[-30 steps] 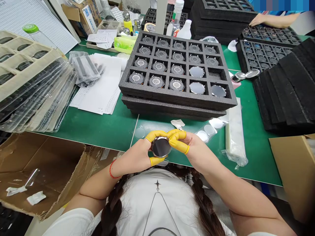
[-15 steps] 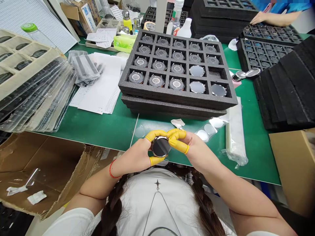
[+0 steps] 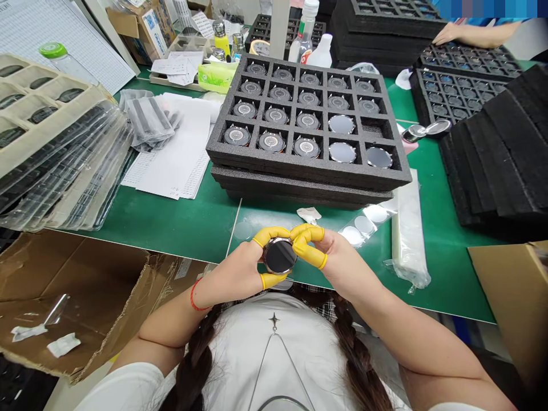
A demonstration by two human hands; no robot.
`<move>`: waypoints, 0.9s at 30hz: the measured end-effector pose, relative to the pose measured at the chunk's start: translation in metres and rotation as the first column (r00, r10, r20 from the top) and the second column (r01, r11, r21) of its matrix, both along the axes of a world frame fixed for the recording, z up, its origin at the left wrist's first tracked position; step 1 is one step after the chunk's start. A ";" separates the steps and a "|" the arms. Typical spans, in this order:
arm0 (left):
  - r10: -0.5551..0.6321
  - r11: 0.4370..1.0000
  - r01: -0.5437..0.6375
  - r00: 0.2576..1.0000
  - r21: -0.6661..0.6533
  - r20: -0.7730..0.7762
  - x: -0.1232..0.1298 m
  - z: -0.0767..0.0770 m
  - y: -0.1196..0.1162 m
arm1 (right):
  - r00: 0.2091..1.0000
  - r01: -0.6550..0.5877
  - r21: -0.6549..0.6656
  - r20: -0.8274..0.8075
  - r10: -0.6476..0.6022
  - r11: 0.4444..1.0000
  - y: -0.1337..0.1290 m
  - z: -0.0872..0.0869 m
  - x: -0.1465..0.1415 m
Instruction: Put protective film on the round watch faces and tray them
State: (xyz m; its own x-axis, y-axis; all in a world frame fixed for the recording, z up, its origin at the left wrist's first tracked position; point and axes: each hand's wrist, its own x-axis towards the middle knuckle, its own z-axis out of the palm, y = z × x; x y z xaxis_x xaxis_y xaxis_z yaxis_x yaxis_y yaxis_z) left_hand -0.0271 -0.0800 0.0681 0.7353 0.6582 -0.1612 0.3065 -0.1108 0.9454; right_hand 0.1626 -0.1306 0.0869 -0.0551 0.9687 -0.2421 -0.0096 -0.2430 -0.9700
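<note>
In the head view, a round watch head [image 3: 281, 256] with a dark glass face and a silvery rim is held just off the table's front edge, face up. My left hand [image 3: 244, 268] is closed around it, with yellow finger cots on thumb and fingers at its top and bottom rim. My right hand [image 3: 329, 251], also in yellow finger cots, is pinched against the upper right rim; whether a thin film lies between those fingertips I cannot tell. Beyond them stands a black foam tray [image 3: 308, 162] with watch heads in its compartments; one compartment at right holds none.
A clear strip with round white stickers [image 3: 363, 225] and a crumpled white scrap [image 3: 309, 215] lie before the tray. Stacked plastic trays [image 3: 64, 165] stand left, black foam stacks [image 3: 492, 148] right. An open carton [image 3: 77, 285] sits below left. Another person's hand [image 3: 447, 33] rests far right.
Both hands keep almost the same hold on the watch head; the right fingers have shifted very slightly. The view has moved a little.
</note>
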 end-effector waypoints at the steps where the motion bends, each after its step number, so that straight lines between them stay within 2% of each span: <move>1: 0.007 1.000 -0.007 1.000 -0.004 -0.001 0.000 0.000 0.000 | 0.997 0.024 0.037 0.076 -0.027 0.999 -0.001 0.000 0.000; 4: 0.034 0.999 -0.034 0.999 -0.014 -0.003 0.000 0.001 0.000 | 0.936 0.133 0.177 0.300 -0.183 0.975 -0.005 -0.001 0.000; 6: 0.037 0.999 -0.036 0.999 -0.028 0.013 0.001 0.002 0.000 | 0.912 0.141 0.224 0.350 -0.215 0.964 -0.008 -0.001 -0.002; 10: 0.012 0.999 -0.009 0.998 -0.047 0.062 0.003 0.005 -0.002 | 0.926 -0.035 0.163 0.376 -0.029 0.986 -0.007 -0.003 -0.010; 12: 0.007 1.000 -0.005 0.999 -0.030 0.045 0.004 0.004 -0.003 | 0.942 -0.098 0.103 0.330 0.059 0.990 -0.005 -0.005 -0.013; 14: -0.001 1.000 0.001 1.000 -0.003 0.027 0.005 0.004 -0.004 | 0.974 -0.125 0.040 0.194 0.115 0.991 -0.001 -0.007 -0.014; 16: -0.005 1.000 0.005 1.000 0.000 0.027 0.006 0.003 -0.005 | 0.990 -0.134 -0.005 0.037 0.135 0.991 0.001 -0.010 -0.013; 18: -0.003 1.000 0.004 0.999 -0.029 0.032 0.008 0.003 -0.006 | 0.990 -0.130 -0.019 -0.052 0.129 0.991 0.003 -0.013 -0.011; 24: 0.023 0.985 -0.006 0.995 -0.171 0.099 0.013 0.006 -0.007 | 0.996 -0.069 -0.053 -0.064 0.065 0.996 0.004 -0.020 -0.005; 27: 0.033 0.985 -0.015 0.994 -0.170 0.108 0.015 0.005 -0.007 | 0.995 -0.006 -0.086 -0.097 -0.003 0.996 0.003 -0.018 -0.003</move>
State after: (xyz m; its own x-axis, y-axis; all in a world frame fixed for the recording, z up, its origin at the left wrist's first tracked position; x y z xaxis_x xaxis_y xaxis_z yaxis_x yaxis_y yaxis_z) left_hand -0.0125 -0.0872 0.0733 0.7392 0.6462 -0.1900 0.2000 0.0588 0.9780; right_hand 0.1597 -0.1276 0.0689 -0.0837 0.9443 -0.3183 -0.1018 -0.3259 -0.9399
